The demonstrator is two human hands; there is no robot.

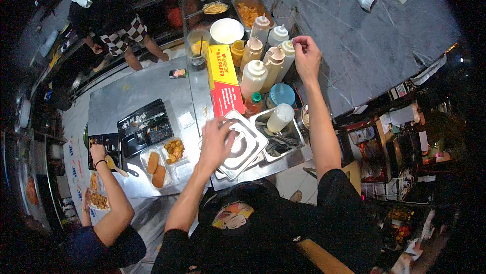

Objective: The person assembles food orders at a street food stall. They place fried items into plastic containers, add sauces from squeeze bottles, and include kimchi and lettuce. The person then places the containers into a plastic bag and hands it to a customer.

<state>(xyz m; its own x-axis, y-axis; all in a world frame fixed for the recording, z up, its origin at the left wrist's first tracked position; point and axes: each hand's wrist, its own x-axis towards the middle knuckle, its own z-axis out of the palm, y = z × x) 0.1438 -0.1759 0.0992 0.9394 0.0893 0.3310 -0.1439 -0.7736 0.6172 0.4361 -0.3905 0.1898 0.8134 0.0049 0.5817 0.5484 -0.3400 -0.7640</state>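
My left hand (216, 143) is over a stack of square metal lids (249, 142), its fingers apart and slightly blurred; I see nothing in it. With fingers bent in a pinch, my right hand (308, 56) is at the nozzle of a pale squeeze bottle (286, 61) at the right end of a cluster. Other squeeze bottles (254, 77) stand beside it, upright, some filled with tan sauce. A yellow and red wax paper box (225, 79) leans left of them. Below them are a green-capped red sauce bottle (253, 104), a blue-lidded tub (282, 95) and a white bottle (280, 118) standing in a metal bin of utensils.
On the steel counter at left lie black trays (145, 128) and clear containers of fried food (174, 151). A co-worker's hand (98, 153) works at a black tray there. Another person (109, 8) stands farther back. A grey marble counter (349, 46) spans the right.
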